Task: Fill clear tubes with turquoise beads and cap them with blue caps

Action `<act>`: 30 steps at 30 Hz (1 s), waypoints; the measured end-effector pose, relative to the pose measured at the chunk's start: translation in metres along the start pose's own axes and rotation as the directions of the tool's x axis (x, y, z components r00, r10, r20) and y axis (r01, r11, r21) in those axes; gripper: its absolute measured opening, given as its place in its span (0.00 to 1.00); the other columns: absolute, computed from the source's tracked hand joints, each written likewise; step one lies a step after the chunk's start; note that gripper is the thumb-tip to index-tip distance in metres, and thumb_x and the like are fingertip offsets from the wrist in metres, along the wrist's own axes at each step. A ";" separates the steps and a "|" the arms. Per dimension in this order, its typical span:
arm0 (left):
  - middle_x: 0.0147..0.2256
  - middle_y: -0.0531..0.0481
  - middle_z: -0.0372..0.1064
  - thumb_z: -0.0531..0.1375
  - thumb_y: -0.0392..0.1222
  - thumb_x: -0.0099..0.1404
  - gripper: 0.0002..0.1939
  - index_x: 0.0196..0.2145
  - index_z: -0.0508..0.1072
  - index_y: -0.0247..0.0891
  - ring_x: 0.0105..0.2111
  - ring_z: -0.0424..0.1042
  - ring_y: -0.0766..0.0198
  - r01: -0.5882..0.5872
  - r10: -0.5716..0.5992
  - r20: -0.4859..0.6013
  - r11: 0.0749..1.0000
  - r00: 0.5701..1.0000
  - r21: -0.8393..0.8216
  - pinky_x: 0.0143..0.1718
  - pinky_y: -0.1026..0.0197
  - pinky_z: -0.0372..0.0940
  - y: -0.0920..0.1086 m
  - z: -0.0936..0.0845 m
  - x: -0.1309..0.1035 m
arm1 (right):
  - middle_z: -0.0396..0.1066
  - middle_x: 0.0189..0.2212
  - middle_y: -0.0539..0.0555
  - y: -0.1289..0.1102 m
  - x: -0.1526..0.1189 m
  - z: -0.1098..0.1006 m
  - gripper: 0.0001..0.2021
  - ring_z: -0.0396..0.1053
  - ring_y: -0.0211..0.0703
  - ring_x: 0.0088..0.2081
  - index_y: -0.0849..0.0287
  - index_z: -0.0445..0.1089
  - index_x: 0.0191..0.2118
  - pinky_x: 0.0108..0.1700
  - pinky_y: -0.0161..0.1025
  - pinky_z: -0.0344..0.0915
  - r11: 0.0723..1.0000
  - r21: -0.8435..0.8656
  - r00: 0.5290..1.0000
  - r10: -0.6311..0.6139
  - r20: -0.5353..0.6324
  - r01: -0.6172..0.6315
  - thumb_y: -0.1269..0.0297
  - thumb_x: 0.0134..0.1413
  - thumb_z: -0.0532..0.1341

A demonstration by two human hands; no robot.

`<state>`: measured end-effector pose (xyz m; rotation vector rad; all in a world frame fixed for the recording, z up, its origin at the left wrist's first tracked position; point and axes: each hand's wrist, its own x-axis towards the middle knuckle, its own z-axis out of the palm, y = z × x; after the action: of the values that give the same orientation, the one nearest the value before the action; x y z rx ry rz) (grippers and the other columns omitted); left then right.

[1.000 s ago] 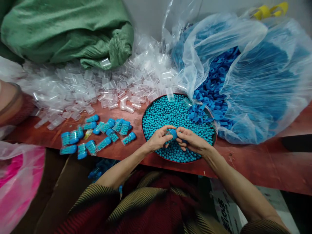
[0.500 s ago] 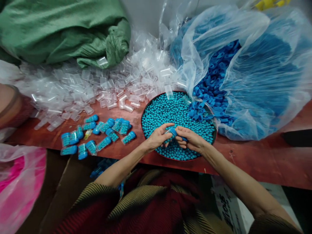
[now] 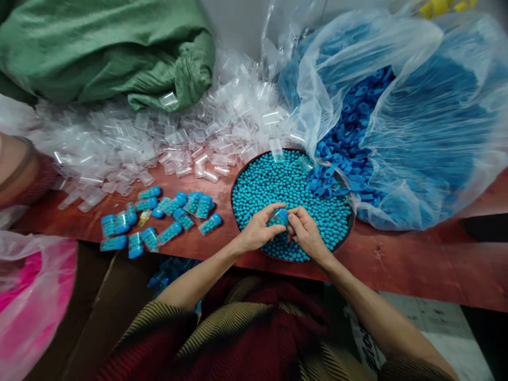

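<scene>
Over the bowl of beads, my left hand [image 3: 262,227] is curled round a small clear container [image 3: 275,218] with a blue cap [image 3: 282,213] at one end. My right hand [image 3: 304,227] is pinched at the cap's right edge; its lower fingers are folded and partly hidden. Turquoise beads [image 3: 270,180] fill the round bowl [image 3: 233,198] beneath both hands. Several loose blue plastic pieces [image 3: 323,180] lie on the beads at the bowl's right side. To the left, several bead-filled containers with blue caps [image 3: 170,232] lie on the table.
Empty clear containers [image 3: 190,137] are heaped along the back of the red table [image 3: 416,264]. A green sack [image 3: 107,53] rests behind them. An open plastic bag [image 3: 432,137] of blue pieces stands right of the bowl. A pink-filled bag [image 3: 35,307] and another person's arm [image 3: 14,169] are at left.
My right hand has turned and closed in on the capped end of the container. The blue piece seen under its fingers earlier no longer shows. My left hand keeps its hold.
</scene>
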<state>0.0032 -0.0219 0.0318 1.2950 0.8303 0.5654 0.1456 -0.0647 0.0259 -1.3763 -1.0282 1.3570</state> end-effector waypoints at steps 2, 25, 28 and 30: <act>0.26 0.58 0.63 0.59 0.37 0.55 0.29 0.55 0.60 0.36 0.16 0.59 0.76 0.013 -0.014 -0.007 1.000 1.000 -0.016 0.17 0.70 0.56 0.001 0.002 0.000 | 0.53 0.15 0.41 0.000 -0.003 0.002 0.13 0.54 0.33 0.17 0.54 0.57 0.33 0.19 0.33 0.58 1.000 -0.004 0.999 -0.004 -0.047 0.004 0.50 0.56 0.53; 0.27 0.58 0.61 0.57 0.42 0.59 0.27 0.56 0.58 0.41 0.17 0.63 0.74 0.056 -0.056 -0.002 0.996 0.998 -0.065 0.17 0.69 0.56 -0.002 0.002 -0.008 | 0.72 0.35 0.54 -0.015 0.005 -0.025 0.20 0.70 0.41 0.28 0.57 0.64 0.49 0.33 0.44 0.71 0.982 -0.161 0.991 -0.108 -0.073 0.095 0.57 0.51 0.61; 0.26 0.58 0.60 0.56 0.44 0.61 0.30 0.60 0.55 0.43 0.17 0.58 0.75 0.015 -0.021 -0.077 0.997 0.997 -0.078 0.18 0.69 0.55 0.000 0.007 -0.009 | 0.70 0.45 0.60 -0.010 -0.001 -0.013 0.19 0.70 0.52 0.45 0.56 0.63 0.52 0.47 0.51 0.68 0.803 -0.513 0.942 -0.333 0.035 0.303 0.56 0.56 0.55; 0.27 0.56 0.63 0.56 0.45 0.62 0.29 0.59 0.57 0.41 0.21 0.60 0.73 -0.030 0.021 -0.104 0.996 0.994 -0.088 0.23 0.67 0.58 0.001 0.009 -0.009 | 0.66 0.51 0.65 -0.005 -0.005 -0.008 0.27 0.67 0.58 0.51 0.58 0.57 0.57 0.47 0.54 0.67 0.652 -0.652 0.911 -0.380 0.161 0.387 0.53 0.54 0.57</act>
<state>0.0056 -0.0338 0.0355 1.2041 0.8650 0.6872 0.1534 -0.0686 0.0319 -1.5227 -1.8253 0.6707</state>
